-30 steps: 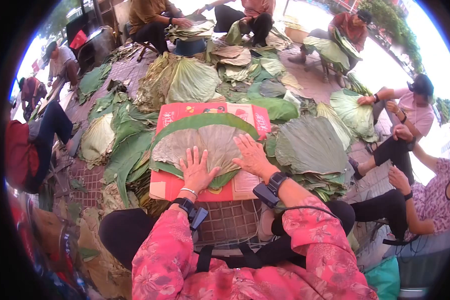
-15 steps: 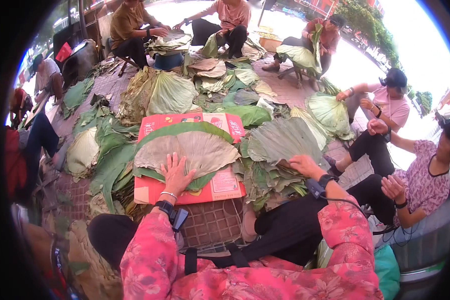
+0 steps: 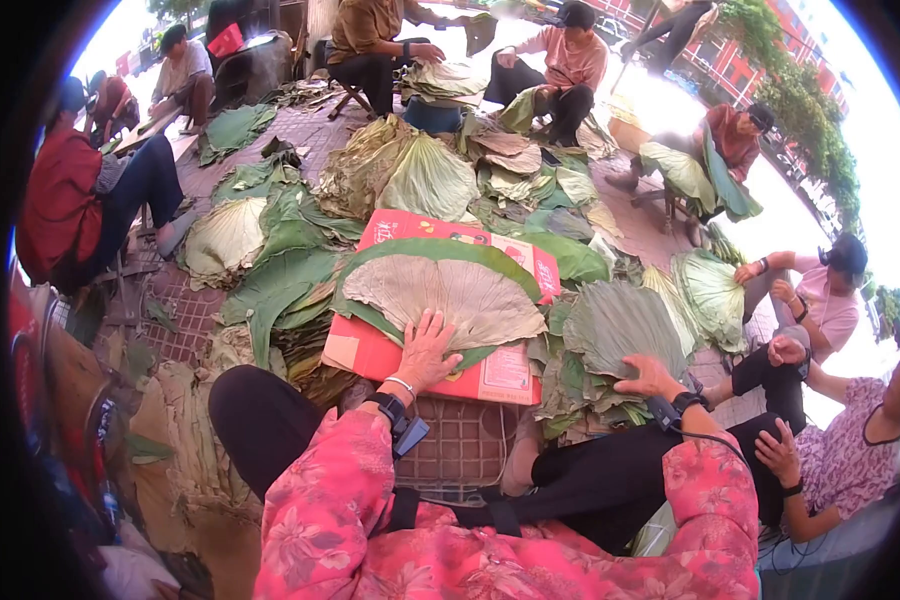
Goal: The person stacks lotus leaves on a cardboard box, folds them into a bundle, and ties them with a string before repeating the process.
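Observation:
My left hand (image 3: pixel 429 352) lies flat with its fingers spread on a pale, fan-folded dried lotus leaf (image 3: pixel 460 295). Under that leaf is a green lotus leaf (image 3: pixel 435 249), its rim showing along the top, and both rest on a red cardboard box (image 3: pixel 400 224). My right hand (image 3: pixel 652 376) is at the lower edge of a grey-green lotus leaf (image 3: pixel 625 325) topping the pile to the right. Its fingers are bent at that edge with the thumb below, and the fingertips are partly hidden.
A large heap of dried leaves (image 3: pixel 425 180) stands beyond the box, and more green leaves (image 3: pixel 285 285) lie at left. Several people sit around, one with a leaf (image 3: pixel 710 300) at right. A blue tub (image 3: pixel 432 117) stands at the back.
The view has turned left, so the scene sits further right and lower. Both my hands keep their places on the leaves. A person at the back now holds a leaf out to the side.

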Tool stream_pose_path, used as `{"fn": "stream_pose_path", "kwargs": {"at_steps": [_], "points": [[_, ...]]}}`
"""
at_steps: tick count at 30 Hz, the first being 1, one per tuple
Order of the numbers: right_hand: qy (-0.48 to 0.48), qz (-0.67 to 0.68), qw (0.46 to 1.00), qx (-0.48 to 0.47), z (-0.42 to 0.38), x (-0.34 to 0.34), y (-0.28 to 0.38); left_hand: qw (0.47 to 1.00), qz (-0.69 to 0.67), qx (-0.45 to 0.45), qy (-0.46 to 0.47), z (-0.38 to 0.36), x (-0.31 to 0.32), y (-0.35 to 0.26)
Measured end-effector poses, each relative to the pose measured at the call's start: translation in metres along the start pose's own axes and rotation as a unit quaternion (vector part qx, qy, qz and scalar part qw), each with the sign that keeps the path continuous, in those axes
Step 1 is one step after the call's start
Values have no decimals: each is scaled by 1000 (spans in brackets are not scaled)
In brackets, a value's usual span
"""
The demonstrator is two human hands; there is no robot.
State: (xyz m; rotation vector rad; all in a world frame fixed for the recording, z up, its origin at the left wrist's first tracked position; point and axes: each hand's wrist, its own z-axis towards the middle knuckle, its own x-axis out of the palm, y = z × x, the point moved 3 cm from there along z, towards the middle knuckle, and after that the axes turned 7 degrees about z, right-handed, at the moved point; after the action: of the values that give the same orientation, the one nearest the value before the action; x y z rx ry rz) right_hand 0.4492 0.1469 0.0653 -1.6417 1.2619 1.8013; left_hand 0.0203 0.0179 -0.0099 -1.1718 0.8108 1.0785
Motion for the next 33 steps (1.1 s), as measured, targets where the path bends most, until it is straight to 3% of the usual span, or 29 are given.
{"fn": "stream_pose_path", "kwargs": {"at_steps": [1,5,9,13,14,16,18,20,22,25,28,29,31,32,33], "points": [[-7,-19,999,-50,-1,0,3,1000,-7,7,-9,-2,2,2],[-27,108,991,69,-2,-6,-1,999,-30,8,-27,-6,0,3],[-89,119,974,168,0,-26,-18,998,-61,-5,-32,-4,-1,5],[-305,-5,941,148,22,-62,-77,997,-75,-18,-27,0,-4,9],[-374,106,906,169,23,-68,-77,996,-78,-19,-25,2,-4,9],[-489,321,786,200,25,-93,-24,994,-98,-27,-43,4,-1,12],[-470,312,803,192,44,-115,17,989,-128,-50,-53,7,-2,17],[-528,213,822,26,67,-123,73,981,-169,-80,-50,12,-5,20],[-509,137,850,-13,90,-115,128,964,-237,-120,-20,15,-16,22],[-379,189,904,-68,104,-72,257,923,-364,-123,-21,19,0,35],[-238,147,946,-163,145,21,307,842,-519,-137,-57,16,-3,43],[-180,197,940,-211,150,50,323,804,-571,-147,-70,13,-12,44],[-40,348,919,-178,161,112,330,786,-566,-245,-41,2,-44,45],[-46,326,925,-191,157,121,330,772,-563,-294,-26,-2,-52,47],[-50,303,930,-203,154,127,330,775,-568,-275,-38,0,-49,52]]}}
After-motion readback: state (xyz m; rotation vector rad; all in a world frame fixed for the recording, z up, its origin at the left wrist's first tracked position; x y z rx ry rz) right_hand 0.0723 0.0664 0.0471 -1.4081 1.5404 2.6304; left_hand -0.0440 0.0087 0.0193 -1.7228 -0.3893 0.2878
